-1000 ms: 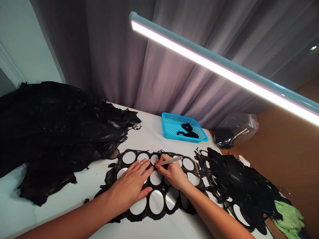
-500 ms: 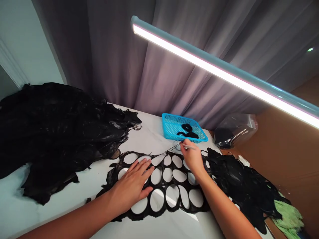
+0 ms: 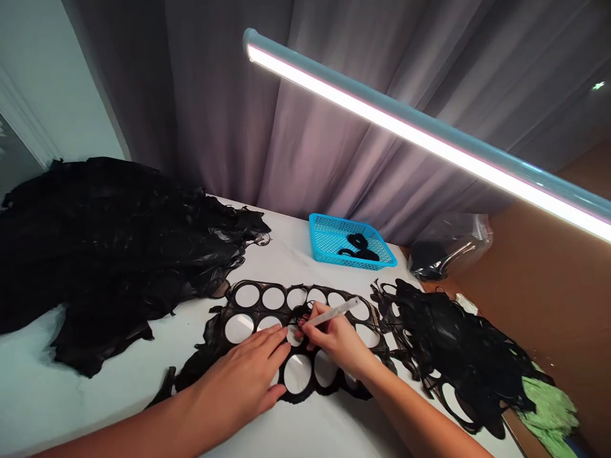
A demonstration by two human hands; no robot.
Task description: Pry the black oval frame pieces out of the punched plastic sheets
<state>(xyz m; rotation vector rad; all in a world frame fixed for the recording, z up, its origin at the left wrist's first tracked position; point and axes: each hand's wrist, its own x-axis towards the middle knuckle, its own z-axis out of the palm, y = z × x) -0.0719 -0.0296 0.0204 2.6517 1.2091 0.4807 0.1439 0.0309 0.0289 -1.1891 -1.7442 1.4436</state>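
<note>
A black sheer sheet with rows of round holes (image 3: 305, 346) lies on the white table. My left hand (image 3: 252, 366) rests flat on the sheet's left part, fingers stretched out. Closed round a slim pale pen-like tool (image 3: 341, 310), my right hand (image 3: 337, 336) is at the middle of the sheet, just right of my left fingertips. Its fingertips also touch a dark bunched strip (image 3: 300, 313) of the sheet. The tool's tip is hidden by my fingers, so I cannot tell its exact kind.
A large heap of black sheer fabric (image 3: 109, 242) covers the table's left. Behind the sheet stands a blue basket (image 3: 329, 257) with black pieces inside. More black scraps (image 3: 458, 343), a clear plastic bag (image 3: 451, 245) and green cloth (image 3: 548, 407) are on the right. A lamp tube (image 3: 405, 124) hangs above.
My right hand has moved from near the basket, where it stretched dark strands off the sheet, down and left to the sheet's middle. My left hand stays nearly in place.
</note>
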